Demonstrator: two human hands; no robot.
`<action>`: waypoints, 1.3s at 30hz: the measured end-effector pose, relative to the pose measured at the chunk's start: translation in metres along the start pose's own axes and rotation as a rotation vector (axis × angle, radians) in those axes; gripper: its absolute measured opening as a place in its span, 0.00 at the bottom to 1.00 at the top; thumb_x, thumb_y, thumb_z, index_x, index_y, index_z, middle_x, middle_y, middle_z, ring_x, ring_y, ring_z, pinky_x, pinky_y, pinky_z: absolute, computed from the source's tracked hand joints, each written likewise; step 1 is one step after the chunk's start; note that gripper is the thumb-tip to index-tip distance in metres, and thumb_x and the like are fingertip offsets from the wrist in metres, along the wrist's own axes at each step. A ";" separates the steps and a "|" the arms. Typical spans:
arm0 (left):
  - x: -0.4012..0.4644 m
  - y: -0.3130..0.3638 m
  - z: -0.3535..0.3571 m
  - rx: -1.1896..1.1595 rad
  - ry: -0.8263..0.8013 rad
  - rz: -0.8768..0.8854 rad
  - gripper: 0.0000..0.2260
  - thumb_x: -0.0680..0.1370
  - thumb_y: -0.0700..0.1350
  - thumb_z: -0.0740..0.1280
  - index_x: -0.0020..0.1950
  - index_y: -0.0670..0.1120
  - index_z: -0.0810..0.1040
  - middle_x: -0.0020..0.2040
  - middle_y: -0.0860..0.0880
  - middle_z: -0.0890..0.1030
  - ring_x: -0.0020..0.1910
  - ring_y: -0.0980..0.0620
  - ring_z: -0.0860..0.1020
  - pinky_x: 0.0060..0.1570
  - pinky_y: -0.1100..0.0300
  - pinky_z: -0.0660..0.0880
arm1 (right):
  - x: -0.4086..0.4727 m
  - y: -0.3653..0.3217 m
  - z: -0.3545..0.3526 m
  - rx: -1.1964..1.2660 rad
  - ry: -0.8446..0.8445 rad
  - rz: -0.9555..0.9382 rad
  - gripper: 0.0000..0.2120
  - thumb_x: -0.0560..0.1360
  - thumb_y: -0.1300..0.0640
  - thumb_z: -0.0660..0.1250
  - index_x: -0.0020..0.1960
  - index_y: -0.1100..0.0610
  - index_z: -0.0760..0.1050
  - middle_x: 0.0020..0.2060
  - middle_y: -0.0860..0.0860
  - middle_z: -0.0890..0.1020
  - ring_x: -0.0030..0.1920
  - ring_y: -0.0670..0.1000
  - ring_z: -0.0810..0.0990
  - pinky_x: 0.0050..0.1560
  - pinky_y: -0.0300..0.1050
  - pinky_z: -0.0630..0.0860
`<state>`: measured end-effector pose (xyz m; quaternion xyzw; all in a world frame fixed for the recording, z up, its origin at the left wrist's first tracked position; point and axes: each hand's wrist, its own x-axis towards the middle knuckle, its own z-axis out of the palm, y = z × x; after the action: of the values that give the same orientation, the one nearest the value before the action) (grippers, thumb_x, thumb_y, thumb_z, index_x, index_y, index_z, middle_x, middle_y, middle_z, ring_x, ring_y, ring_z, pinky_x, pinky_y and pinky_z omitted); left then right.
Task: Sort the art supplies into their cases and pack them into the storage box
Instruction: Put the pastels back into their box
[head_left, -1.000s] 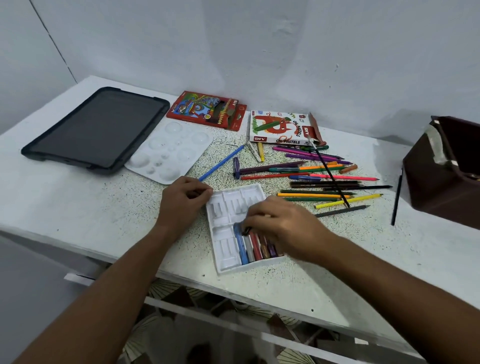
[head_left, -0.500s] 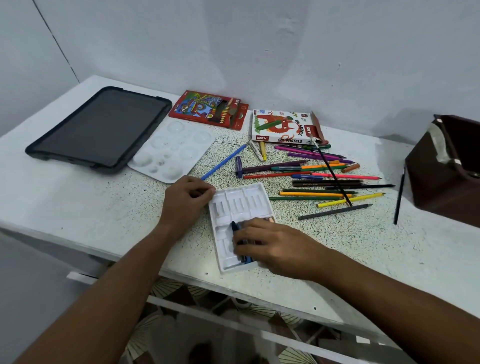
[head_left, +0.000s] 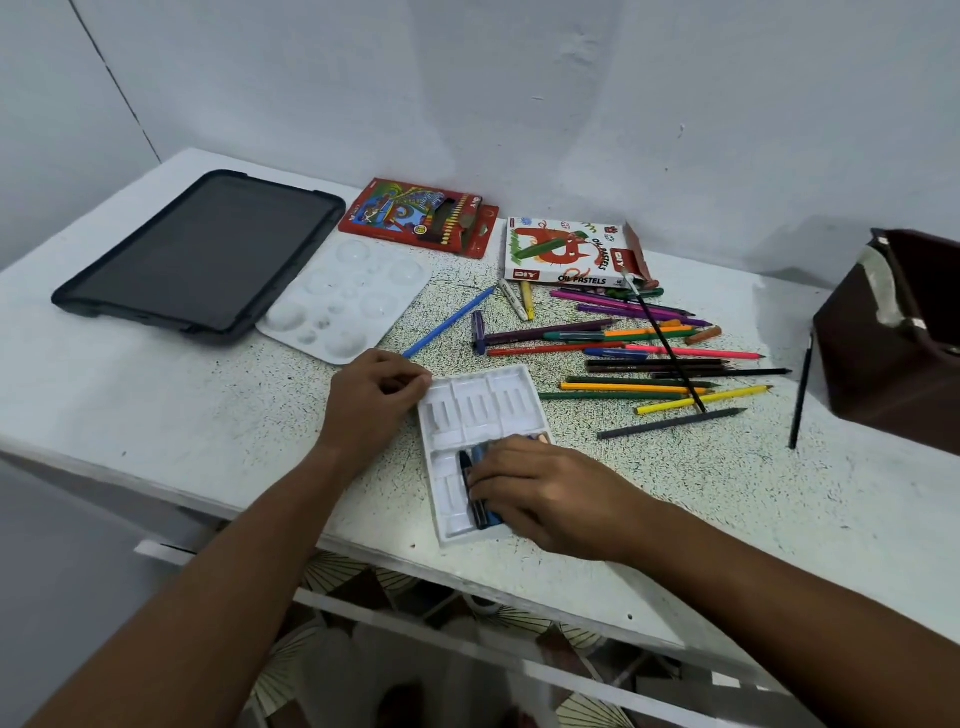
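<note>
— How many boxes on the table (head_left: 156, 415)?
— Two printed cartons by the far edge: red pencil box (head_left: 418, 217), oil pastel box (head_left: 563, 252). One brown storage box (head_left: 893, 338) at the right edge.
— Trays?
— One pastel tray (head_left: 480, 410), one palette (head_left: 345, 304), one tablet (head_left: 202, 254).
— Hands?
— Two.

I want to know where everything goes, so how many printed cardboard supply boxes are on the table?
2. The red pencil box lies at the back, beside the tablet. The white oil pastels box lies to its right, its flap open, behind the loose pencils. None looks hidden.
</note>
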<state>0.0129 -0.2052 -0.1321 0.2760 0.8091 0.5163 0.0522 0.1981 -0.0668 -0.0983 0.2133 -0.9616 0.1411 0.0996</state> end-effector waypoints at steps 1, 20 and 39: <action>0.000 0.000 0.000 0.003 -0.001 -0.002 0.04 0.73 0.41 0.74 0.47 0.45 0.85 0.46 0.49 0.81 0.39 0.67 0.77 0.40 0.78 0.70 | 0.000 0.001 0.001 0.011 -0.003 0.007 0.10 0.78 0.60 0.62 0.52 0.61 0.81 0.51 0.53 0.83 0.53 0.54 0.78 0.54 0.48 0.75; 0.000 0.001 -0.002 -0.066 0.000 -0.035 0.04 0.74 0.43 0.73 0.47 0.46 0.85 0.48 0.50 0.81 0.43 0.63 0.79 0.42 0.76 0.71 | -0.033 0.114 -0.066 -0.129 0.149 1.069 0.14 0.77 0.59 0.64 0.63 0.55 0.76 0.61 0.57 0.76 0.58 0.56 0.74 0.61 0.50 0.70; 0.001 0.001 0.000 -0.089 0.026 -0.033 0.02 0.74 0.40 0.73 0.45 0.44 0.85 0.46 0.47 0.82 0.42 0.59 0.79 0.42 0.74 0.73 | -0.062 0.134 -0.087 -0.120 -0.308 0.960 0.12 0.73 0.61 0.70 0.55 0.53 0.78 0.48 0.51 0.77 0.50 0.52 0.74 0.46 0.42 0.67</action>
<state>0.0129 -0.2047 -0.1307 0.2531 0.7903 0.5545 0.0623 0.2058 0.1004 -0.0631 -0.2405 -0.9611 0.0825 -0.1076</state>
